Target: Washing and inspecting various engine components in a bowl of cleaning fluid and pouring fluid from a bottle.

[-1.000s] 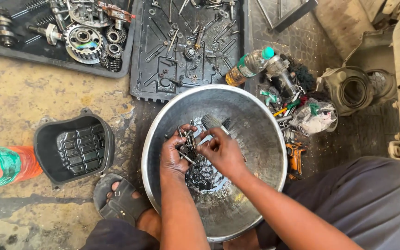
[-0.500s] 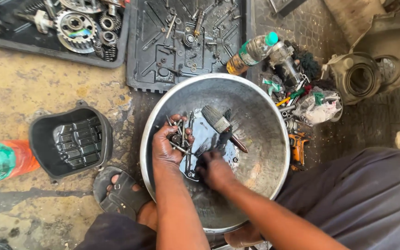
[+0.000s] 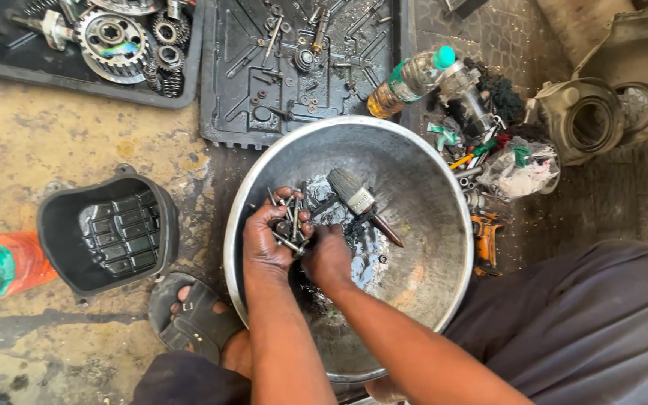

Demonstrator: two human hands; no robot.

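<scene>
Greasy bolts over the round steel basin (image 3: pixel 414 172).

I am cupping a bundle of oily bolts (image 3: pixel 291 223) in my left hand (image 3: pixel 268 240) above the basin's middle; my right hand (image 3: pixel 328 255) is curling narrow beside them. One bristle brush (image 3: pixel 355 196) is lying inside.

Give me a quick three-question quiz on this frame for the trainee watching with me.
1. True or false: the left hand holds a bunch of dark metal bolts.
2. Where does the grey-bristled paintbrush lie? A) on the black ribbed plastic tray B) inside the large round metal basin C) in the black plastic cover
3. Fill in: the right hand is over the basin, beside the ____ hand.

Key: 1 true; 2 B; 3 left.
</scene>
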